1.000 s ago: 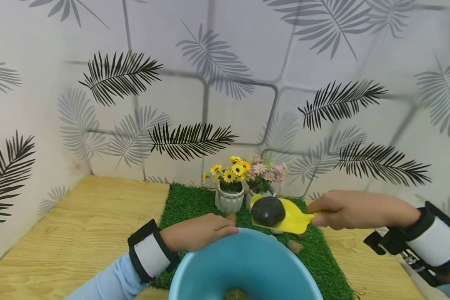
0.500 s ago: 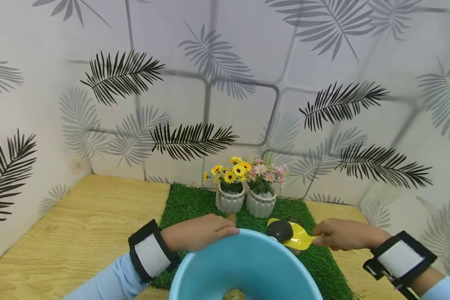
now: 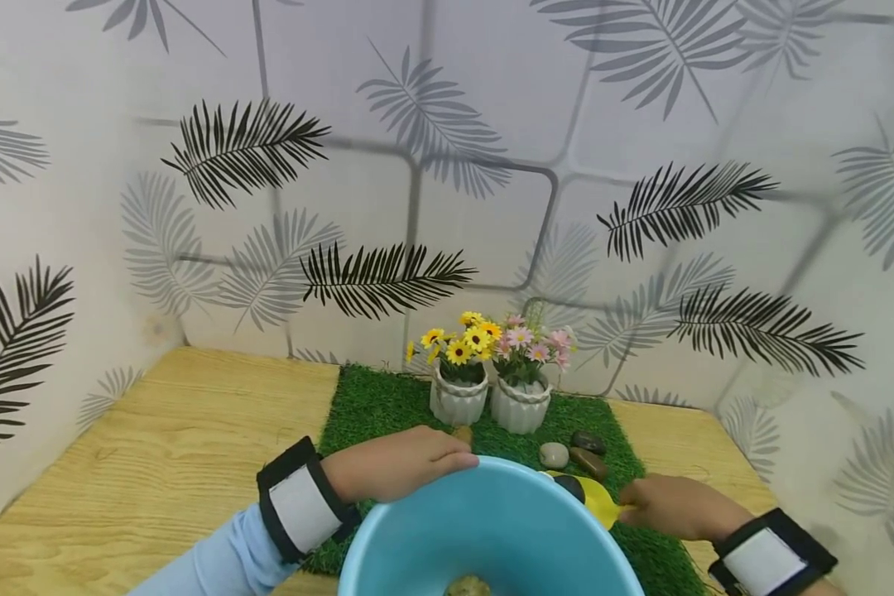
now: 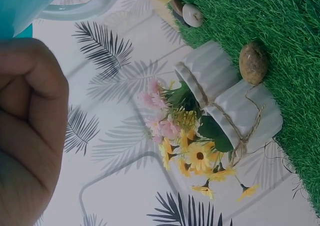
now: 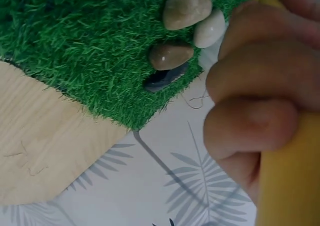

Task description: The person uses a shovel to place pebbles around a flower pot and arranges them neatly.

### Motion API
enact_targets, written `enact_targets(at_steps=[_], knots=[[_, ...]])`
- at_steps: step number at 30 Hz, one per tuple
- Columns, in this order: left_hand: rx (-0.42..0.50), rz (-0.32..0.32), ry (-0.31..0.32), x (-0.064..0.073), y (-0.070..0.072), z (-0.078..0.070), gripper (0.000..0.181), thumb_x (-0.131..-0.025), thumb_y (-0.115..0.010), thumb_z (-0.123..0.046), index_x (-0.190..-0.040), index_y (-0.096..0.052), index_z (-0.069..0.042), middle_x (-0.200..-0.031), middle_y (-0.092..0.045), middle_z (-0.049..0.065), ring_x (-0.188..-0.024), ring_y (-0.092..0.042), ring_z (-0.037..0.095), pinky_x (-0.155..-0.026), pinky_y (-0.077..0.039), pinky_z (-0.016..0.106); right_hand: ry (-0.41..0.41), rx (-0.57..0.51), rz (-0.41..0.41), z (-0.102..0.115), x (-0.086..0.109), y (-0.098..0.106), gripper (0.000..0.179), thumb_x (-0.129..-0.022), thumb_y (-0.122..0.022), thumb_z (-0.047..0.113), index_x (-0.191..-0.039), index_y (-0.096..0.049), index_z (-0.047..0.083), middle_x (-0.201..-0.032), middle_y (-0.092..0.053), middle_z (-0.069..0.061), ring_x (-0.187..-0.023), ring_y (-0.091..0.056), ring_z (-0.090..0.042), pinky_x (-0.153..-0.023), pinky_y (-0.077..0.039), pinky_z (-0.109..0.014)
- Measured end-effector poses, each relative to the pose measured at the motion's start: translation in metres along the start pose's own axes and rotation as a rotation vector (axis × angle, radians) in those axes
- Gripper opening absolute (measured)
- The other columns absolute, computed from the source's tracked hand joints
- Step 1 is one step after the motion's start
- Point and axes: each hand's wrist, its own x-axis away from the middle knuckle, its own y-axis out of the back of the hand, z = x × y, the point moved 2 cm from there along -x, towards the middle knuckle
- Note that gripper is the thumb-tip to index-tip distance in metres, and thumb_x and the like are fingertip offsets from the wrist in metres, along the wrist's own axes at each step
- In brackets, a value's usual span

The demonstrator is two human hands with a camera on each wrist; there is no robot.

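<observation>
My left hand (image 3: 402,465) grips the far rim of a light blue bucket (image 3: 484,505), its fingers curled in the left wrist view. Inside the bucket, a brownish stone (image 3: 468,587) lies at the bottom. My right hand (image 3: 676,507) holds a small yellow shovel (image 3: 600,500) just beyond the bucket's right rim. On the shovel's blade rests a dark, smooth stone (image 3: 570,487), partly hidden by the rim. The yellow handle (image 5: 290,176) runs through my curled fingers in the right wrist view.
Several stones, among them a whitish one (image 3: 554,454) and a brown one (image 3: 588,463), lie on an artificial grass mat (image 3: 376,393). Two white pots with yellow flowers (image 3: 458,352) and pink flowers (image 3: 525,341) stand behind. A brown stone (image 4: 253,62) sits by the pots.
My right hand has lowered the shovel with the dark stone toward me, from over the mat to beside the bucket's right rim. The left hand stays on the rim.
</observation>
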Motion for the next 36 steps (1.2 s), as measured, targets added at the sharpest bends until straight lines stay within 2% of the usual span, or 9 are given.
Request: enact_targets(at_steps=[4,7,13,16,20,25,30,34,36], knots=[[-0.005,-0.003,0.0,0.001,0.001,0.0,0.036,-0.104,-0.03,-0.038,-0.096,-0.06,-0.019,-0.073,-0.049,-0.004,-0.069,-0.055,0.005,-0.067,-0.046,0.022,-0.034,0.091,-0.048,0.002,0.001,-0.003,0.018,-0.089,-0.063,0.023,-0.072,-0.06,0.016,-0.059,-0.036,0.001,-0.053,-0.032,-0.014,-0.054,-0.027,-0.031],[-0.006,-0.005,0.002,0.002,0.001,0.0,0.037,-0.104,-0.03,-0.038,-0.097,-0.061,-0.019,-0.075,-0.051,-0.004,-0.071,-0.056,0.005,-0.068,-0.046,0.023,-0.058,0.156,-0.079,0.004,0.002,-0.004,0.022,-0.088,-0.064,0.023,-0.069,-0.057,0.015,-0.058,-0.034,0.002,-0.053,-0.032,-0.014,-0.054,-0.027,-0.031],[0.0,-0.003,-0.006,0.002,0.0,0.001,0.036,-0.104,-0.03,-0.038,-0.094,-0.059,-0.018,-0.071,-0.044,-0.004,-0.066,-0.051,0.004,-0.066,-0.044,0.021,-0.024,0.263,-0.158,0.01,0.007,-0.002,0.025,-0.088,-0.064,0.024,-0.066,-0.054,0.016,-0.057,-0.036,0.003,-0.052,-0.035,-0.014,-0.054,-0.029,-0.031],[-0.006,-0.005,-0.011,0.001,-0.001,0.001,0.037,-0.104,-0.03,-0.038,-0.091,-0.058,-0.018,-0.069,-0.04,-0.005,-0.065,-0.048,0.004,-0.065,-0.042,0.021,0.024,0.419,-0.278,0.013,0.012,0.003,0.029,-0.086,-0.066,0.025,-0.064,-0.051,0.017,-0.055,-0.037,0.004,-0.049,-0.035,-0.012,-0.051,-0.03,-0.029],[-0.01,-0.009,-0.016,0.001,-0.001,0.001,0.036,-0.104,-0.03,-0.038,-0.091,-0.058,-0.018,-0.07,-0.041,-0.005,-0.066,-0.049,0.004,-0.065,-0.043,0.021,0.107,0.655,-0.508,0.019,0.018,0.012,0.038,-0.081,-0.073,0.023,-0.057,-0.044,0.017,-0.05,-0.029,0.006,-0.045,-0.029,-0.009,-0.045,-0.024,-0.024],[-0.003,-0.009,-0.016,0.003,0.001,0.001,0.037,-0.104,-0.03,-0.038,-0.093,-0.059,-0.017,-0.071,-0.043,-0.004,-0.067,-0.05,0.004,-0.066,-0.044,0.022,0.161,0.777,-0.728,0.027,0.02,0.026,0.045,-0.077,-0.074,0.014,-0.054,-0.036,0.016,-0.05,-0.021,0.005,-0.044,-0.021,-0.009,-0.044,-0.018,-0.024],[0.022,-0.01,-0.011,0.004,0.0,-0.001,0.038,-0.104,-0.03,-0.037,-0.092,-0.059,-0.015,-0.07,-0.042,-0.002,-0.066,-0.05,0.006,-0.065,-0.043,0.023,0.136,0.75,-0.752,0.034,0.02,0.038,0.038,-0.076,-0.076,0.017,-0.056,-0.043,0.016,-0.048,-0.027,0.004,-0.042,-0.026,-0.009,-0.043,-0.019,-0.024],[0.032,-0.006,-0.009,0.003,0.0,0.0,0.038,-0.104,-0.03,-0.037,-0.091,-0.058,-0.015,-0.069,-0.04,-0.002,-0.064,-0.048,0.006,-0.065,-0.042,0.023,0.042,0.605,-0.648,0.039,0.023,0.05,0.02,-0.079,-0.074,0.026,-0.07,-0.06,0.014,-0.053,-0.048,0.002,-0.046,-0.043,-0.012,-0.043,-0.031,-0.027],[0.027,-0.003,-0.013,0.002,0.0,0.0,0.037,-0.104,-0.03,-0.037,-0.091,-0.058,-0.016,-0.069,-0.04,-0.002,-0.064,-0.048,0.006,-0.065,-0.042,0.023,-0.02,0.501,-0.593,0.041,0.028,0.057,0.019,-0.081,-0.072,0.028,-0.086,-0.067,0.011,-0.068,-0.063,-0.004,-0.056,-0.056,-0.017,-0.049,-0.043,-0.033]])
